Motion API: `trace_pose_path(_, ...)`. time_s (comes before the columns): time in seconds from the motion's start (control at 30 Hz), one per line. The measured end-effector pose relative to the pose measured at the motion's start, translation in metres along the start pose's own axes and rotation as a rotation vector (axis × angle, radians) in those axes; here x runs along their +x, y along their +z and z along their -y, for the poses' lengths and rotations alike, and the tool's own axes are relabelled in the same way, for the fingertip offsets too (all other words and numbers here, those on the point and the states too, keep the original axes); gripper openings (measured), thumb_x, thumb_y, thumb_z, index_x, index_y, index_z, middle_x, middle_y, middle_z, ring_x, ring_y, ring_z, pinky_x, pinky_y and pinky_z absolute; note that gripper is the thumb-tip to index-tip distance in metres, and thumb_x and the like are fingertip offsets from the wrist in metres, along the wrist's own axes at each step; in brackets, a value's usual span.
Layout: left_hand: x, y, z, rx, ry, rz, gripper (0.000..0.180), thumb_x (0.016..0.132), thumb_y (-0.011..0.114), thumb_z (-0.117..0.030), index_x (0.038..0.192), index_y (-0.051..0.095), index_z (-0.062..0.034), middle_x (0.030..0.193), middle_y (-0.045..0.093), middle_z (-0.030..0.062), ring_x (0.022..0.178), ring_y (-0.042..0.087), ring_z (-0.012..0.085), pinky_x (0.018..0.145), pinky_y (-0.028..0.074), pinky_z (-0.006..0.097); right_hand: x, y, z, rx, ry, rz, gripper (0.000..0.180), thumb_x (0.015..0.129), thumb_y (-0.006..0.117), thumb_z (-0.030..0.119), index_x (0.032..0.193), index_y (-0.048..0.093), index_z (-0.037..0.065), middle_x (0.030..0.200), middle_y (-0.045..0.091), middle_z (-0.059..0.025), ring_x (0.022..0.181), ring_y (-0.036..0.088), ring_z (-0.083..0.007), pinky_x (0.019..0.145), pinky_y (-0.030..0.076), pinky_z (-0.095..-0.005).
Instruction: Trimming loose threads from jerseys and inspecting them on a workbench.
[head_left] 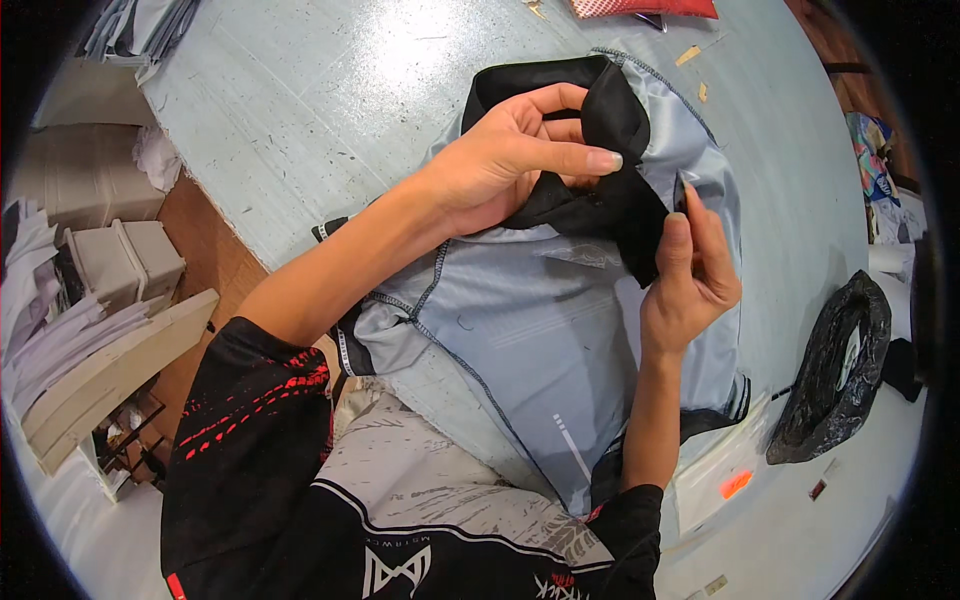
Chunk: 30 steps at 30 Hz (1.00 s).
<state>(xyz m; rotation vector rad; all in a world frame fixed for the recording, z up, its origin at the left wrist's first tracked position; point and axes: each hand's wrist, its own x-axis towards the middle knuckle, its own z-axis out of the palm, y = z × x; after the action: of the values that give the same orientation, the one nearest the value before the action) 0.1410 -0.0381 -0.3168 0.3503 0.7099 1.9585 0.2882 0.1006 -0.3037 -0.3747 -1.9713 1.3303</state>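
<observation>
A light blue-grey shirt (540, 340) with dark overlocked seams lies inside out on the table before me. Its black collar (615, 110) is raised off the table. My left hand (510, 150) is closed on this collar, thumb in front and fingers tucked into the fold. Just right of it, my right hand (690, 275) is closed in a pinch beside the collar's hanging end. A small dark piece (680, 194) shows at its fingertips; I cannot tell whether it is a tool or part of the cloth.
A black plastic bag (835, 370) with its mouth open stands at the right. A red packet (645, 8) lies at the table's far edge, and paper scraps (688, 55) lie near it. Stacked cloth pieces (140, 30) and pale bins (110, 265) are at the left.
</observation>
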Motion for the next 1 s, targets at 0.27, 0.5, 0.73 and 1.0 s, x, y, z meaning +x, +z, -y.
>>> trace_pose_path(0.27, -0.0001, -0.0027, 0.0012, -0.015, 0.003, 0.013, 0.040, 0.077, 0.073, -0.001, 0.112, 0.053, -0.0029, 0.094, 0.066, 0.0066, 0.082, 0.060, 0.0111, 0.075, 0.046, 0.024, 0.0008, 0.0070, 0.0025, 0.003, -0.064, 0.107, 0.028, 0.077, 0.073, -0.003, 0.105, 0.070, -0.001, 0.070, 0.055, 0.0009, 0.059, 0.042, -0.0037, 0.052, 0.031, -0.0180)
trace_pose_path(0.5, -0.0020, 0.0005, -0.0001, 0.009, 0.007, 0.007, 0.038, 0.077, 0.072, 0.000, 0.110, 0.054, -0.0025, 0.093, 0.066, 0.0065, 0.082, 0.060, 0.0112, 0.075, 0.047, 0.024, 0.0010, 0.0080, 0.0049, 0.002, -0.032, 0.126, 0.026, 0.077, 0.073, -0.003, 0.103, 0.070, -0.002, 0.070, 0.056, 0.0001, 0.059, 0.043, -0.0037, 0.053, 0.032, -0.0179)
trace_pose_path(0.73, -0.0010, -0.0002, 0.0011, 0.042, 0.031, 0.029, 0.037, 0.077, 0.072, 0.000, 0.109, 0.054, -0.0026, 0.093, 0.066, 0.0064, 0.082, 0.061, 0.0113, 0.076, 0.047, 0.024, 0.0022, 0.0088, 0.0054, 0.028, -0.039, 0.128, 0.026, 0.077, 0.073, -0.003, 0.102, 0.070, -0.003, 0.071, 0.058, -0.0011, 0.060, 0.046, -0.0043, 0.054, 0.034, -0.0179)
trace_pose_path(1.0, -0.0018, 0.0000, 0.0010, 0.045, 0.033, 0.025, 0.037, 0.077, 0.073, -0.001, 0.109, 0.055, -0.0024, 0.093, 0.067, 0.0070, 0.083, 0.061, 0.0115, 0.077, 0.047, 0.024, 0.0010, 0.0102, 0.0088, -0.003, 0.002, 0.101, 0.022, 0.080, 0.071, -0.002, 0.102, 0.070, -0.003, 0.071, 0.058, 0.0001, 0.061, 0.045, -0.0038, 0.055, 0.034, -0.0177)
